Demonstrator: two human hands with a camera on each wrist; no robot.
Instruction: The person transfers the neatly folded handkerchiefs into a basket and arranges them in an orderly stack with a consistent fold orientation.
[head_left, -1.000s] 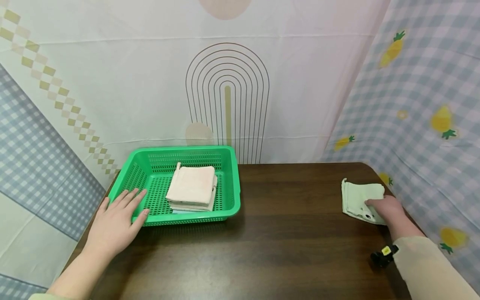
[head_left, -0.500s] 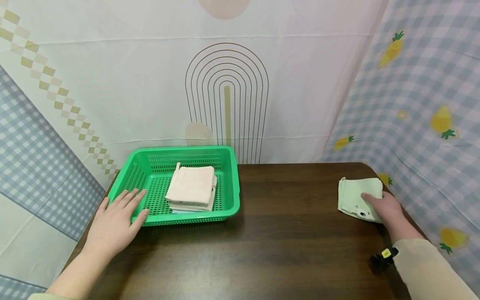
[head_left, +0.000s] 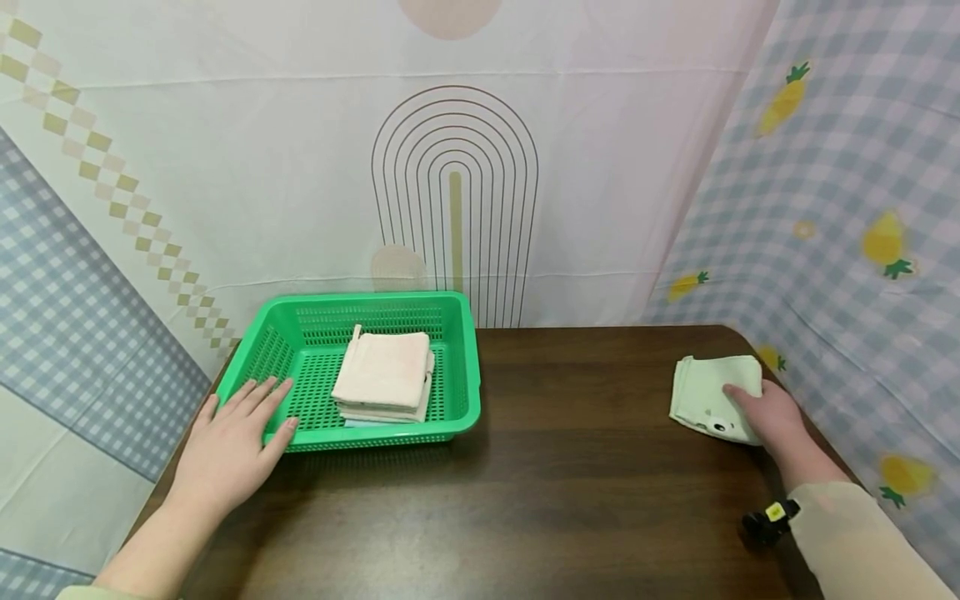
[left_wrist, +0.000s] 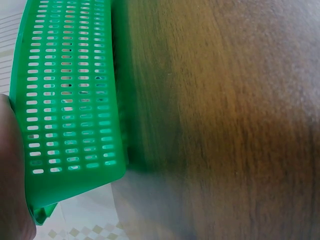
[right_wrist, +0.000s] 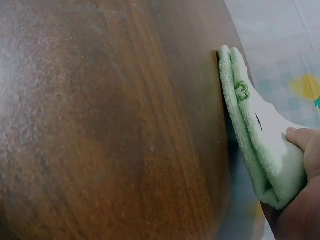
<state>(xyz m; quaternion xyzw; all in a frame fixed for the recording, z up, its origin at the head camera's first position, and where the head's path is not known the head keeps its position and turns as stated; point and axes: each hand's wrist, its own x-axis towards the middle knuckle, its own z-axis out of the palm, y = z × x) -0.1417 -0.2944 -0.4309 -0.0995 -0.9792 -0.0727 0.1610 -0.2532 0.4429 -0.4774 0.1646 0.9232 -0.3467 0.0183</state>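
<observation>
A pale green folded towel (head_left: 716,392) with a small printed eye is gripped at its right side by my right hand (head_left: 772,417), thumb on top and fingers hidden beneath. The right wrist view shows the towel's (right_wrist: 250,120) fluffy folded layers and a green stitched mark, close over the table. My left hand (head_left: 232,450) lies with straight, spread fingers over the front left corner of a green plastic basket (head_left: 468,367). In the basket sits a stack of folded towels (head_left: 384,371), the top one pale pink, with a hanging loop at its back left corner.
Both hands are over a dark brown wooden table (head_left: 525,500). Behind it hangs a white patterned curtain (head_left: 600,167), with a checked curtain (head_left: 862,292) close along the right edge. A black strap device (head_left: 768,523) is on the right wrist.
My right hand has shifted the green towel slightly left and away from the table's right edge, with a small lift. The left hand and basket have stayed put.
</observation>
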